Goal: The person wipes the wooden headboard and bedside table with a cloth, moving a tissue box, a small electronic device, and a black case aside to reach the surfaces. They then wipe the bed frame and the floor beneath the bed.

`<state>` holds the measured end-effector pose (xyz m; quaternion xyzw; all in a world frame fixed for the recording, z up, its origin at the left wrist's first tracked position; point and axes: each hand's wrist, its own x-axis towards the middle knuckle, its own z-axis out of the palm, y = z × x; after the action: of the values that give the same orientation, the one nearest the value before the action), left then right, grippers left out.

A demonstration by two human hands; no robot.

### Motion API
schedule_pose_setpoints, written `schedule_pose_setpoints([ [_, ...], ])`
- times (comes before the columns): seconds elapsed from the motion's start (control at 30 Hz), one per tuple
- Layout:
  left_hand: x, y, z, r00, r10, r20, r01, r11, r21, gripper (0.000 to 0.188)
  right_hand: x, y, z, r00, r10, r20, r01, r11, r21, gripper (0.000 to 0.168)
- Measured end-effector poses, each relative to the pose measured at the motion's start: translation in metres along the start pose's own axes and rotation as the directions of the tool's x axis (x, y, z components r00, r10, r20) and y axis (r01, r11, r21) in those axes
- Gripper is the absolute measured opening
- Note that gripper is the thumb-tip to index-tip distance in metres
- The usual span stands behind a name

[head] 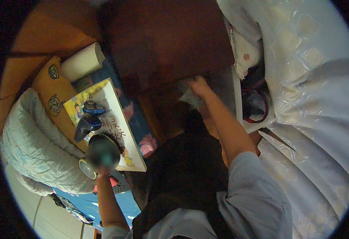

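Note:
My right hand [199, 86] reaches forward over a dark area, closed on a thin, pale, crumpled sheet [192, 98] that hangs beside the fingers. My left hand [103, 167] is at the left, by a blurred round patch that hides most of it; what it holds cannot be told. Just above that patch, a dark blue and black object [87, 125] and a similar smaller one [93, 108] lie on a large picture book [129, 146] with a yellow and white cover. Touching the patch on its left is a round, pale-rimmed object [87, 169].
A pale quilted bundle [43, 149] lies left of the book, with a pale roll [81, 62] above it. White patterned fabric [305, 89] hangs at the right. Beside it, a white-edged compartment [237, 95] holds a red-rimmed round object [265, 110].

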<state>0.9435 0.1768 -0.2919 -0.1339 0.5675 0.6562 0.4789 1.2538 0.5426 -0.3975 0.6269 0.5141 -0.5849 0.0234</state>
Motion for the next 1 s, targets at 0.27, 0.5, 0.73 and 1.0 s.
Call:
schedule_pose_setpoints([
  [0.27,0.009,0.001,-0.004,1.000,0.002,0.001,-0.002,1.000,0.016,0.032,0.017,0.012,0.019,0.987,-0.138,-0.087,0.114,0.966,-0.233,0.041],
  [0.5,0.020,-0.001,0.000,1.000,0.010,0.007,-0.010,1.000,0.014,0.032,-0.060,0.019,0.002,0.970,0.087,0.229,-0.094,0.995,0.022,0.033],
  [0.73,0.031,-0.003,0.003,1.000,-0.003,-0.011,0.004,0.999,0.041,0.032,-0.060,-0.006,0.017,0.824,-0.525,-0.211,0.548,0.834,0.063,0.032],
  [1.0,0.035,-0.009,0.001,0.999,0.003,-0.037,-0.001,0.999,0.051,0.032,-0.081,-0.052,0.093,0.852,-0.498,0.165,0.504,0.690,-0.520,0.029],
])
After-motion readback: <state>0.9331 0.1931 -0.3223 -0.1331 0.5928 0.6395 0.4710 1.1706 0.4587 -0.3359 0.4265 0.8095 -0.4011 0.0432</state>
